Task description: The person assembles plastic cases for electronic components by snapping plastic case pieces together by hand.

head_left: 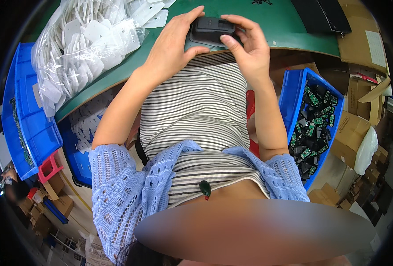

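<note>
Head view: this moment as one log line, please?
left hand: beside black case; right hand: touching black case; black case: over green table

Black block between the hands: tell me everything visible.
The black block is boxy with rounded corners, matte and plastic-looking, with a darker rectangular patch toward its right. It is over the near edge of the green tabletop, a flat grey piece showing beneath; lifted or resting, unclear. The right hand touches its right end with thumb and index finger; the left hand curves around its left, contact unclear.
</note>
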Motion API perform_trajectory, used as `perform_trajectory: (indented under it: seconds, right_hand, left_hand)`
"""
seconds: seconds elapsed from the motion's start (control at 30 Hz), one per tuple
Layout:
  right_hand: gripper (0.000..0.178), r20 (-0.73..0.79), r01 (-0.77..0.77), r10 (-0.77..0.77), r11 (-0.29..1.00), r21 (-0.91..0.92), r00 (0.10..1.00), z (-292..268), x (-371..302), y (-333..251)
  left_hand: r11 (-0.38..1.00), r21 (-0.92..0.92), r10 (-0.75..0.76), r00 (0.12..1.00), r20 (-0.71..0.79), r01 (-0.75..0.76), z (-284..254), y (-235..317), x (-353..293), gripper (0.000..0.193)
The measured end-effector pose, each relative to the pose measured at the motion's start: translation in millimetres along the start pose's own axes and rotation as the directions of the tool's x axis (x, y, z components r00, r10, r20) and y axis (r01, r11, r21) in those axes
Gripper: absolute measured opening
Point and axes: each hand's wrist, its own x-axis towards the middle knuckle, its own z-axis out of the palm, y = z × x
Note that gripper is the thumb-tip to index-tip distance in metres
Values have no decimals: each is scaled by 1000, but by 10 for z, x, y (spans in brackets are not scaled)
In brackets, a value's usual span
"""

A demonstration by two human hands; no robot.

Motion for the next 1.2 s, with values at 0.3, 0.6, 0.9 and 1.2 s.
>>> perform_trajectory:
  seconds: [0.3, 0.6, 0.9, 1.2]
  right_hand:
    - [35, -258, 10, -38, 994, -111, 965, -355, 46, -72]
    - [31, 6, 188, -303, 574, -797, 953, -438, 53, -247]
    - [26, 340, 457, -330, 403, -793, 881, -134, 16, -52]
    - [9, 340, 431, -266, 529, -731, 902, -152, 154, -40]
  left_hand:
    - [999, 43, 5, 1000, 14, -6, -11, 2, -19, 71]
    - [999, 33, 35, 999, 20, -35, -14, -14, -18, 59]
    - [986, 131, 100, 995, 11, -101, -7, 22, -38, 36]
    - [973, 181, 142, 990, 18, -143, 1, 34, -24, 34]
